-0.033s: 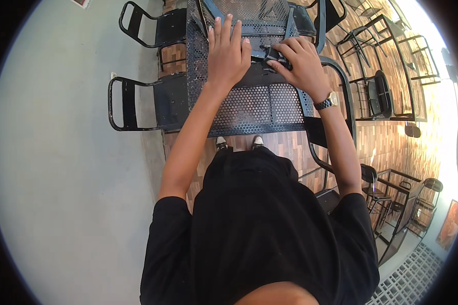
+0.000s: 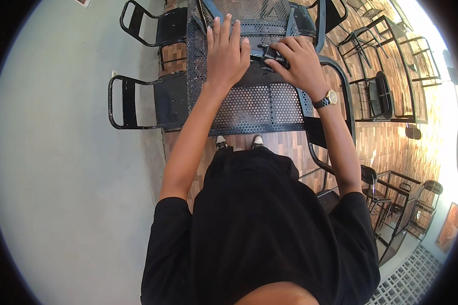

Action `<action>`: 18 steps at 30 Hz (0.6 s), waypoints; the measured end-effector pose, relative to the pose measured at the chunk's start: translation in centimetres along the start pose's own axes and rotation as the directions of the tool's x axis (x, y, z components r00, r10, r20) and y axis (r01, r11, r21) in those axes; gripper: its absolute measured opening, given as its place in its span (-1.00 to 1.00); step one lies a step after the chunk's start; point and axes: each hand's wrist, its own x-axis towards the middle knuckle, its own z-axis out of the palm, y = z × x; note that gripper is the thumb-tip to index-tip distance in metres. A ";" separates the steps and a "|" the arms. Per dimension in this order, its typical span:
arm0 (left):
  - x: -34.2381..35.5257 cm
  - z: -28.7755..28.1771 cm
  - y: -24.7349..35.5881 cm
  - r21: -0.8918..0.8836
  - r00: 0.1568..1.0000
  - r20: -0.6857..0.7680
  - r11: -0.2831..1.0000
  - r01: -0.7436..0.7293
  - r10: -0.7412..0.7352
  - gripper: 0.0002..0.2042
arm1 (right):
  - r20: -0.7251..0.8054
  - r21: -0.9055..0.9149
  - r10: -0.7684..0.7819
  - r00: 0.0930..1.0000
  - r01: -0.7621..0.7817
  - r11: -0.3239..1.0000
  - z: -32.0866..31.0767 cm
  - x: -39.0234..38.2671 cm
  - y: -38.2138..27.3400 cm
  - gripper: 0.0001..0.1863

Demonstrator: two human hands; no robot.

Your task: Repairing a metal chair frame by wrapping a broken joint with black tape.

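My left hand (image 2: 226, 58) lies with its fingers stretched out on a dark metal frame with a flat panel (image 2: 259, 77), which rests on the perforated black metal table (image 2: 241, 108). It looks like a chair laid down, though my hands hide much of it. To the right, my right hand (image 2: 301, 63) is closed around a small black blocky object (image 2: 273, 57), thumb in front and fingers over its top. The object touches or sits just above the panel; its exact kind cannot be made out. A watch (image 2: 326, 99) is on my right wrist.
Black metal chairs stand left of the table, one near (image 2: 171, 100) and one farther off (image 2: 172, 26). Another chair's tubular frame (image 2: 347, 94) curves close by my right forearm. More tables and chairs (image 2: 379, 96) stand farther right. A pale wall (image 2: 61, 152) runs along the left.
The black object has shifted slightly left with my right fingers. My left hand stays in nearly the same place.
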 end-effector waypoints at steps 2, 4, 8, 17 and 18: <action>-0.3 0.3 0.5 0.010 0.999 -0.033 1.000 0.027 -0.027 -0.50 | -0.058 -0.031 -0.061 0.996 0.059 0.998 0.7 0.2 0.1 -0.58; -0.2 0.7 1.0 0.012 0.997 -0.071 0.999 0.044 -0.043 -0.51 | -0.103 -0.033 -0.081 0.991 0.078 0.996 1.2 0.5 -0.3 -0.61; -0.3 1.0 0.6 0.047 0.985 -0.171 0.998 0.032 -0.023 -0.54 | -0.124 -0.017 -0.125 0.984 0.124 0.992 2.0 1.0 -0.4 -0.60; -0.7 1.0 -0.3 0.105 0.986 -0.164 0.993 0.050 -0.032 -0.54 | -0.046 0.111 -0.289 0.956 0.293 0.950 -1.3 -2.5 7.8 -0.53; -0.7 0.9 -0.4 0.095 0.987 -0.160 0.994 0.047 -0.031 -0.54 | -0.042 0.121 -0.321 0.946 0.324 0.938 -1.8 -2.5 8.6 -0.52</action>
